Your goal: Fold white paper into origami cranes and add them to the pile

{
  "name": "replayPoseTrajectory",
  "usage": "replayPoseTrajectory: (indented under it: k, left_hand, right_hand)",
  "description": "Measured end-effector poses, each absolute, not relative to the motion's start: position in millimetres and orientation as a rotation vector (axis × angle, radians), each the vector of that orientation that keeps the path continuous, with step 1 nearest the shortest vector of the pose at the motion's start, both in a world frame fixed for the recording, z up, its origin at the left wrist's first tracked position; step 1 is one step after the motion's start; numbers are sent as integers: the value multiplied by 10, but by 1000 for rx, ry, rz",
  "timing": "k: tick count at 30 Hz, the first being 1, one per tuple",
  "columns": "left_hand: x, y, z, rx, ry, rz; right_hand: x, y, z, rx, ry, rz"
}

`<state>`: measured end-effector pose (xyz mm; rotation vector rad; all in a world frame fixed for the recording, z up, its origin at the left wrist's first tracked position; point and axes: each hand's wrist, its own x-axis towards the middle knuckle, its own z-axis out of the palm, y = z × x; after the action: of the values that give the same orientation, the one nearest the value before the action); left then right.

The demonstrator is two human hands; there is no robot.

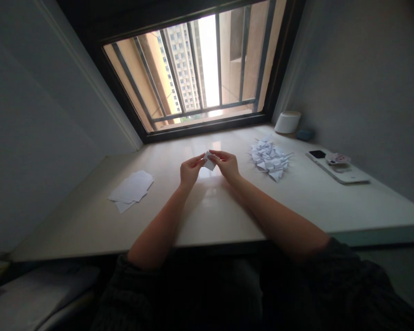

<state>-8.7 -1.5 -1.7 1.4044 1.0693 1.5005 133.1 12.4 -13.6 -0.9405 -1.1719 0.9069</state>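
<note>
Both my hands are raised just above the pale desk (pixel 227 216) near its middle, pinching one small folded white paper piece (pixel 209 162) between them. My left hand (pixel 190 170) grips its left side with thumb and fingertips closed. My right hand (pixel 227 164) pinches its right side from above. A heap of several folded white paper figures (pixel 271 160) lies to the right of my hands. A loose stack of flat white paper sheets (pixel 131 189) lies to the left.
A white phone (pixel 338 169) with a small round object on it lies at the right. A white cylindrical container (pixel 287 122) and a small blue thing (pixel 304 134) stand near the barred window (pixel 200 73). Grey walls close in on both sides.
</note>
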Motion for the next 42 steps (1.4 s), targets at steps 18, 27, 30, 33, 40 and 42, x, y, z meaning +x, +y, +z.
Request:
replayPoseTrajectory:
  k: [18,27,30,33,40,42]
  left_hand:
    - [-111,-11,-17,1407,1140,1468]
    - [-98,-31,3,1242,1156,1498]
    - [-106,-27,3,1207,1164,1489]
    - [-104,-27,-1,1209,1161,1486]
    - [-105,-30,-4,1247,1156,1472]
    - [-107,-28,-3,1268,1149,1465]
  right_hand:
    - [1355,147,-153,-996,-1218,849]
    - [1350,120,-84,-985,-1191,1047]
    - [1355,112,-81,-990,-1211,1122]
    - [1361,103,-74,-998,-1214,1139]
    - [1363,74,-70,-1005,-1198,1161]
    - [1363,68,-67,-1009,-1177,1156]
